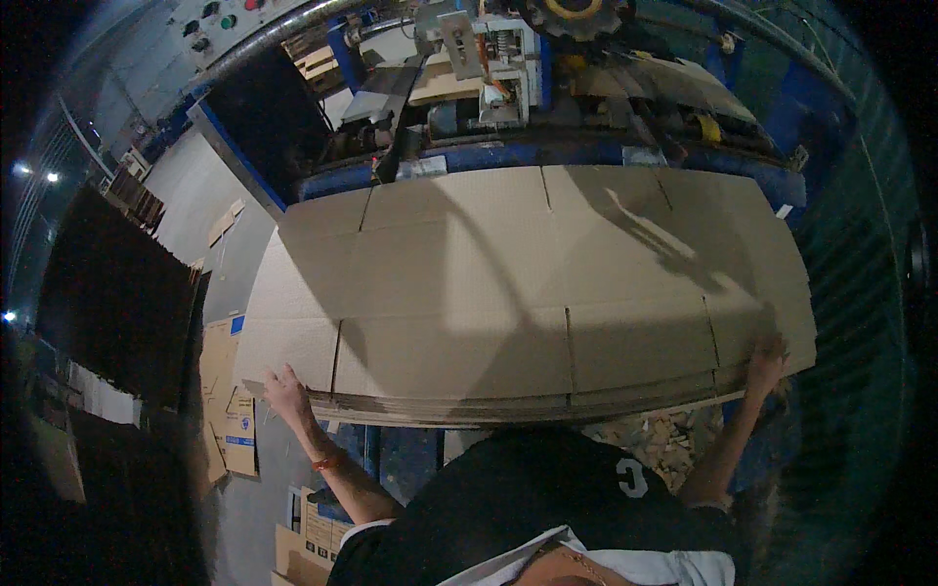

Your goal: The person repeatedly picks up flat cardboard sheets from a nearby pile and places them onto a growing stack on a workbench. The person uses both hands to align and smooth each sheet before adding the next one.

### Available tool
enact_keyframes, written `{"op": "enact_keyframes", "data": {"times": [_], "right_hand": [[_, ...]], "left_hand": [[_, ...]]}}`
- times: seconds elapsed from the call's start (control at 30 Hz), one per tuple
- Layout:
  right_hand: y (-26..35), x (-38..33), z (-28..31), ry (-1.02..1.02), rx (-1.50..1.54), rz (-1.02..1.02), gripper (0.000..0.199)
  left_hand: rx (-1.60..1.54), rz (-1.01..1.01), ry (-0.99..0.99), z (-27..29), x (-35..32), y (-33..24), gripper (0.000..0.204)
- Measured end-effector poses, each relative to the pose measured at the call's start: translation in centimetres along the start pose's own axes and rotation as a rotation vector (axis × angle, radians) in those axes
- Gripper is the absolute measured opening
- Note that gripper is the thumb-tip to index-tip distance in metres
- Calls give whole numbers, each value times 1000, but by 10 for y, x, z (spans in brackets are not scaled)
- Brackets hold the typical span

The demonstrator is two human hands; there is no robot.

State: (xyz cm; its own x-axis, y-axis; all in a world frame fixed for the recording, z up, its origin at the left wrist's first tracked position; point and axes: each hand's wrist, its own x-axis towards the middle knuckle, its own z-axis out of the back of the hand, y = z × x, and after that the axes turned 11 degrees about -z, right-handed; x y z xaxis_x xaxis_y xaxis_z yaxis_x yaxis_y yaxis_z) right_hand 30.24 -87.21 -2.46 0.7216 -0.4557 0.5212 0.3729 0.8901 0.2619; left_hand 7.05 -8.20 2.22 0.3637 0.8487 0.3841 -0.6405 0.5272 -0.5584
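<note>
A stack of flat brown cardboard box blanks [449, 264] lies in front of me, its slots and crease lines showing on the top sheet. My left hand [286, 393] touches the stack's near left corner, with fingers stretched out and apart. At the near right corner, my right hand [768, 363] rests its extended fingers on the top sheet, partly in shadow. The layered near edge of the stack runs between my hands, close to my body. What lies under the sheets is mostly hidden.
Beyond the stack stands a blue machine [576, 151] with rollers, belts and a dark wheel [576, 15]. Printed cardboard pieces [234, 430] lie on the floor at left. Cardboard scraps [655, 444] are heaped below the stack at right. A control panel [220, 24] is far left.
</note>
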Motion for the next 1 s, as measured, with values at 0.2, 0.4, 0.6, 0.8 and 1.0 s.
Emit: {"op": "enact_keyframes", "data": {"times": [0.2,0.4,0.6,0.8,1.0], "right_hand": [[19,15,6,20,1062,-436,51],[64,61,76,117,1645,-565,44],[103,-12,180,-42,985,-199,37],[144,-117,162,455,401,894,29],[170,-101,146,463,275,1100,47]], "left_hand": [[-283,-194,-133,38,17,-31,67],[-1223,104,-296,20,64,-10,60],[-792,-320,210,30,43,-14,37],[-657,-765,507,39,-83,-109,36],[-16,-1335,658,27,-95,-167,50]]}}
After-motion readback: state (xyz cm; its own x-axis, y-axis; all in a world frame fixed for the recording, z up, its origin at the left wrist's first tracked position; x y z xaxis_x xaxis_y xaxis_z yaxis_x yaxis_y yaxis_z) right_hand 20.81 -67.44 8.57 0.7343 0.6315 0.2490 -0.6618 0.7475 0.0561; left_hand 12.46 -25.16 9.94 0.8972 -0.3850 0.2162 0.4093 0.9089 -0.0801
